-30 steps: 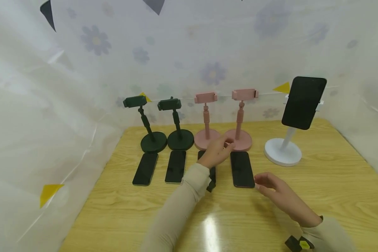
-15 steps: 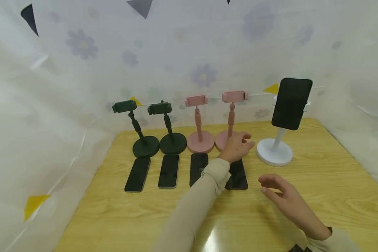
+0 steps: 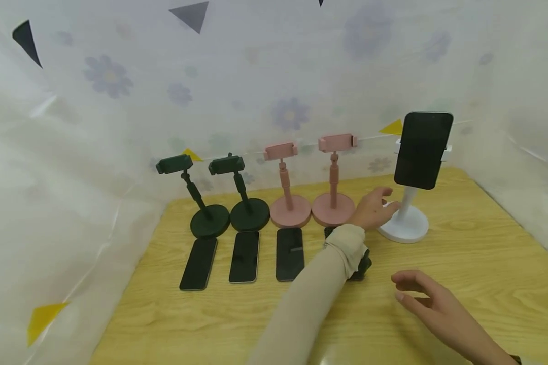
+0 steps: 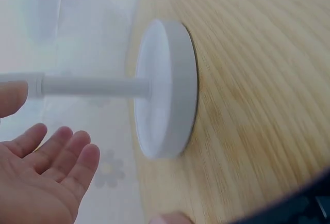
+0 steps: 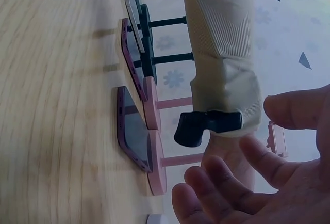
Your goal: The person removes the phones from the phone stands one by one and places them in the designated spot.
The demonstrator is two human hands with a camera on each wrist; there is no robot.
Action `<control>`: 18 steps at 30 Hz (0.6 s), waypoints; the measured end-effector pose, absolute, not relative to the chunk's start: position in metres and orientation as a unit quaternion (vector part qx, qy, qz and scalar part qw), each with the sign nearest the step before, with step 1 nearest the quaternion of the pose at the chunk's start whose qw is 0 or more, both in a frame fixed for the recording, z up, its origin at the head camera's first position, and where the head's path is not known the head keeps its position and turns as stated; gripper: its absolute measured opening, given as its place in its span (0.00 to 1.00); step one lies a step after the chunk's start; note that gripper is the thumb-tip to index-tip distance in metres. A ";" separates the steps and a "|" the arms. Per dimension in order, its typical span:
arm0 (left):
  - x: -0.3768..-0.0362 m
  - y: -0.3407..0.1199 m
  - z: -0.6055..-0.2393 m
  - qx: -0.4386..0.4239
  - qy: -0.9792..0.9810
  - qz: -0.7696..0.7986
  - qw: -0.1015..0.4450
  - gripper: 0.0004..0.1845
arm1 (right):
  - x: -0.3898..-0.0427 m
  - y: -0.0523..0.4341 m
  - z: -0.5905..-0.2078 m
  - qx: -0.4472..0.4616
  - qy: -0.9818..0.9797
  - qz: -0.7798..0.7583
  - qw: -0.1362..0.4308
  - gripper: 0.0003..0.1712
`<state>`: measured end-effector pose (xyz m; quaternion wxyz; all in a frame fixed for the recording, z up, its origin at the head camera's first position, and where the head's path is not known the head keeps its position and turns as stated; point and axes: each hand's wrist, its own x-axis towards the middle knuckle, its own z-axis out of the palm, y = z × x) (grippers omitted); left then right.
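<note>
Left hand (image 3: 373,210), fingers spread and holding nothing, has moved rightward from the pink stands (image 3: 333,209) to the white stand (image 3: 404,223) near the counter's far right corner. Right hand (image 3: 431,301) hovers open near the front edge, empty.

The head view looks forward and down from above the near edge of the worktop (image 3: 484,263), taking in the whole row of stands and both hands. The left wrist view sits very close, rolled sideways, facing the white stand (image 4: 167,87) — the same white stand (image 3: 404,223) seen at the right in the head view. The right wrist view, also rolled, looks low across the worktop past the left sleeve (image 5: 221,53) at the pink stands (image 5: 154,146) — shared with the head view.
</note>
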<state>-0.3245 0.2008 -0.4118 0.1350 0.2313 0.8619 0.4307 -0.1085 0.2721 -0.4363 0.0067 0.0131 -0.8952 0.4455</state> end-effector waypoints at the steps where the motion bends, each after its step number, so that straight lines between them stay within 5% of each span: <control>1: -0.326 0.203 -0.411 0.229 0.862 0.430 0.136 0.24 | -0.109 0.272 -0.437 0.019 -0.896 0.443 0.010 0.18; 12: -0.325 0.231 -0.414 0.244 0.873 0.398 0.142 0.26 | -0.110 0.275 -0.449 0.013 -0.894 0.445 -0.055 0.21; 18: -0.325 0.241 -0.414 0.222 0.879 0.395 0.146 0.28 | -0.111 0.284 -0.461 0.041 -0.892 0.449 -0.036 0.19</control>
